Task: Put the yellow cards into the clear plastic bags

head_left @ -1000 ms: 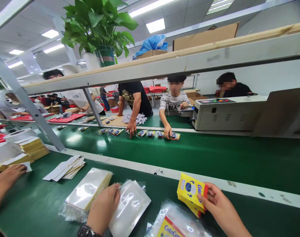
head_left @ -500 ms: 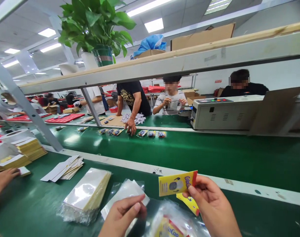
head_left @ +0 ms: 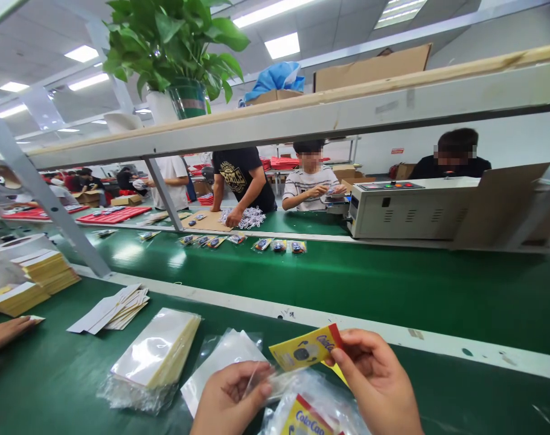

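Note:
My right hand [head_left: 369, 377] pinches a yellow printed card [head_left: 302, 350] with a red end, marked ColaCao. Behind it part of another yellow card shows by the same fingers. My left hand [head_left: 238, 393] is closed on the edge of a clear plastic bag [head_left: 279, 380], close to the card's left end. Below both hands lies a heap of clear bags with a ColaCao card [head_left: 306, 417] inside. White cards [head_left: 211, 368] in clear film lie left of my left hand, and farther left sits a bagged stack of cards [head_left: 152, 350].
Loose white cards [head_left: 111, 308] and yellow-edged card stacks [head_left: 52, 272] lie to the left, near another person's hand [head_left: 7, 335]. A green conveyor belt [head_left: 369, 278] carries several small packed items [head_left: 279, 246]. Beyond it are people and a grey machine [head_left: 410, 211]; a shelf [head_left: 275, 130] crosses above.
My right hand has brought the card left and tilted it. My left hand now grips a clear bag close to it. Across the belt, a person's hand has drawn back from the packed items.

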The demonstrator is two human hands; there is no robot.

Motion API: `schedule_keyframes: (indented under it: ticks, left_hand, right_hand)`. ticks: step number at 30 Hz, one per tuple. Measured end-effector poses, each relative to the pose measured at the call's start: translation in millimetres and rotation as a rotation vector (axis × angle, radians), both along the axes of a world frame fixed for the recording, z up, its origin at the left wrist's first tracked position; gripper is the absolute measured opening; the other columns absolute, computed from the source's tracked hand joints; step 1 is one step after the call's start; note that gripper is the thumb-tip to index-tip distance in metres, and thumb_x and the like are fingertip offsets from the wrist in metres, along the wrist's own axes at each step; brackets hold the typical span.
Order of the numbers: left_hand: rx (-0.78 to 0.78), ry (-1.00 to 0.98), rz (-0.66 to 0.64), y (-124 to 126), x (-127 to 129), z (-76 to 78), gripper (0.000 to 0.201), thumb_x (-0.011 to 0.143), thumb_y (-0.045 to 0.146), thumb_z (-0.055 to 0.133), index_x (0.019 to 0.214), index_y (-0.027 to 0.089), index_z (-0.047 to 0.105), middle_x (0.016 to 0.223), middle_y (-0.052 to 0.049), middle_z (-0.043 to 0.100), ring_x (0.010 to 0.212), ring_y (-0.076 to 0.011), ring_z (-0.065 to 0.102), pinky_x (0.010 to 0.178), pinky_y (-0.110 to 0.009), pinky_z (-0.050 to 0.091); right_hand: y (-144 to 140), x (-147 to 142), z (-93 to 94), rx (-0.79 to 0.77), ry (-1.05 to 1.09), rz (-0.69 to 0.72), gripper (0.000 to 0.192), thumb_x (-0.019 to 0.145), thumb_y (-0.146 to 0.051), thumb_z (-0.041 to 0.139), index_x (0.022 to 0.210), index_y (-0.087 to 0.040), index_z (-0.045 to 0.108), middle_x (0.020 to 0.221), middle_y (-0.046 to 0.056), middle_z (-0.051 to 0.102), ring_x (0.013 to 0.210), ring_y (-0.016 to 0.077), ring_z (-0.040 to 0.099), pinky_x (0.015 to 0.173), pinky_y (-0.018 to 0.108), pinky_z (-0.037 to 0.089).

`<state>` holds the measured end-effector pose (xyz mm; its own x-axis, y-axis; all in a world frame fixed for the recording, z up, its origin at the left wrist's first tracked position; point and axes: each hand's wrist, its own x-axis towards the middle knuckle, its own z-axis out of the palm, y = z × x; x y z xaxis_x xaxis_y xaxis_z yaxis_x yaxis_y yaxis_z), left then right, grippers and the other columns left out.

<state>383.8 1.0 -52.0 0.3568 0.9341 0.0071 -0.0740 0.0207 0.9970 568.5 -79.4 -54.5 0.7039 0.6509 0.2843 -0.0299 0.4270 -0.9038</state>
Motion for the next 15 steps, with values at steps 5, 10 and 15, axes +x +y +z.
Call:
schedule_keyframes:
  ticks: [5, 10, 15]
  left_hand:
    - [0.004, -0.035, 0.007, -1.0, -1.4, -0.9, 0.036, 0.049, 0.048, 0.089, 0.073, 0.023, 0.081, 0.081, -0.007, 0.082, 0.080, -0.0245, 0.076, 0.080, -0.032, 0.060]
    - [0.019, -0.010, -0.008, -1.8, -2.5, 0.7, 0.036, 0.050, 0.049, 0.089, 0.074, 0.024, 0.081, 0.080, -0.006, 0.082, 0.078, -0.0234, 0.076, 0.077, -0.029, 0.060]
    - [0.064, 0.052, -0.095, -6.0, -1.9, -5.7, 0.034, 0.060, 0.054, 0.082, 0.078, 0.025, 0.081, 0.085, -0.007, 0.082, 0.082, -0.0241, 0.076, 0.079, -0.031, 0.060]
  right_hand:
    - [1.9, 16.2, -13.6, 0.065, -0.434, 0.049, 0.007, 0.087, -0.024, 0.065, 0.094, -0.026, 0.066, 0.089, 0.005, 0.069, 0.081, 0.0184, 0.068, 0.068, 0.026, 0.059]
    - [3.2, 22.8, -2.3, 0.136, -0.857, 0.171, 0.028, 0.090, -0.007, 0.049, 0.106, -0.028, 0.060, 0.087, 0.003, 0.068, 0.081, 0.0166, 0.066, 0.072, 0.027, 0.056]
    - [4.7, 9.1, 14.0, -0.121, -1.214, 0.423, 0.023, 0.082, -0.039, 0.068, 0.102, -0.028, 0.068, 0.120, 0.011, 0.062, 0.111, 0.0323, 0.058, 0.088, 0.046, 0.051]
